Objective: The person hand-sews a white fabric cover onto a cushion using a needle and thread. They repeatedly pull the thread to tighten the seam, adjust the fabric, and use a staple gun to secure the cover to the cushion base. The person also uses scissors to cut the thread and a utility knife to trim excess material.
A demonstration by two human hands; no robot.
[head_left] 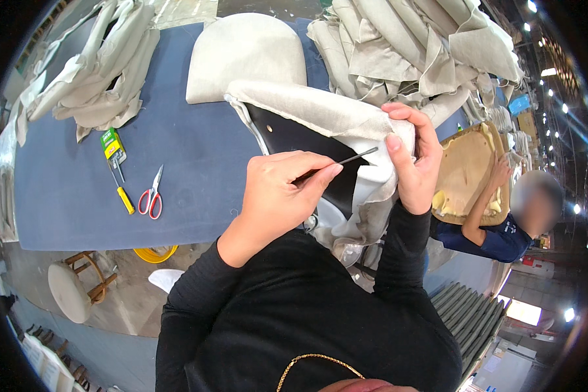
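Beige cover point(307, 103) is held near the tabletop point(65, 209) at its corner by right hand point(418, 160), fingers part-closed, seemingly steadied for the tool point(358, 157) pinched tightly between left hand point(281, 189) fingers.

Clock centred on the seat point(291, 134), 6 = wearer. Right hand point(417, 157) grips its 3 o'clock end; left hand point(284, 193) at 7, holding a pick point(356, 158), tip near right thumb. On table point(199, 157): cushion point(245, 55) at 11, partly behind seat; fabric pile point(398, 55) at 1, second pile point(111, 85) at 10; scissors point(152, 197) between 8 and 9, screwdriver point(125, 200) just beyond, packet point(113, 145) at its 12. Floor: basin point(155, 255) and stool point(72, 294), both 8. Co-worker point(490, 238) at 4, holding a panel point(467, 173).
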